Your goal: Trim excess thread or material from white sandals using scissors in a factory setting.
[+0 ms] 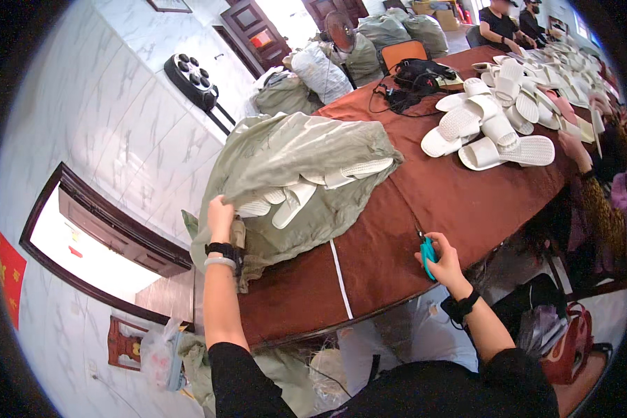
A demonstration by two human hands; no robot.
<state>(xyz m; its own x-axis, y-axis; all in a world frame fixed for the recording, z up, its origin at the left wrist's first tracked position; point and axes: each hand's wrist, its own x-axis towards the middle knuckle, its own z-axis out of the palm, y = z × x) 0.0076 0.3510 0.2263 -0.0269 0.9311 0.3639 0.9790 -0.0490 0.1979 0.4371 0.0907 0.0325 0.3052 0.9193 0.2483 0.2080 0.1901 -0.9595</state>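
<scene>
A large grey-green woven sack (313,143) lies on its side on the brown-covered table (460,198), its mouth gaping. Inside the opening show several white slippers (296,202). My left hand (221,214) grips the sack's edge at its left side, fingers closed on the fabric. In my right hand (446,261) is a pair of teal-handled scissors (428,256), held over the table's near edge, blades pointing away from me. Both wrists wear dark bands. A heap of white slippers (494,129) is piled farther right, apart from both hands.
A co-worker's hands (577,150) reach to the slipper pile at the right. Two more people (501,26) work at the far end. A black bag with cables (418,80) lies on the far table side. Stuffed sacks (320,70) stand behind; a red handbag (570,345) rests lower right.
</scene>
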